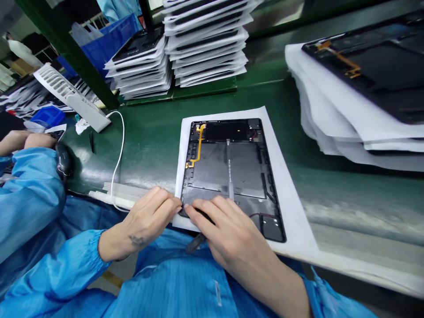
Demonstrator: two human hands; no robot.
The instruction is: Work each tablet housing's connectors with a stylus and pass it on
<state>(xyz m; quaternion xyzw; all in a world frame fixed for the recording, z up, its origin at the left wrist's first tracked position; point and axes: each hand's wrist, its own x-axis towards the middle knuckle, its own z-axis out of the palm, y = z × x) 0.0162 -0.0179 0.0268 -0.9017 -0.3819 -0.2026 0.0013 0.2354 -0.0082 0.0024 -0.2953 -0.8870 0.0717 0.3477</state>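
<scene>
Blue antistatic sleeves (49, 269) fill the bottom of the view. Under the right hand (228, 234), the dark handle of a pry tool (195, 243) sticks out; the fingers (212, 212) curl closed over it and hide its tip. The left hand's (149, 221) fingertips (174, 202) meet the lower left edge of a tablet back housing (228, 168), just beside the right fingers, though whether they pinch it is hard to make out. Directly above the fingers, the housing lies flat on a white foam sheet (274, 190), with a yellow flex cable (198, 145) far up its left side. Beyond the fingers, on a green workbench (149, 141), stand stacks of sheeted housings (205, 44). Well left of the fingers, a co-worker's hand (39, 140) rests near a blurred dark object (62, 161).
</scene>
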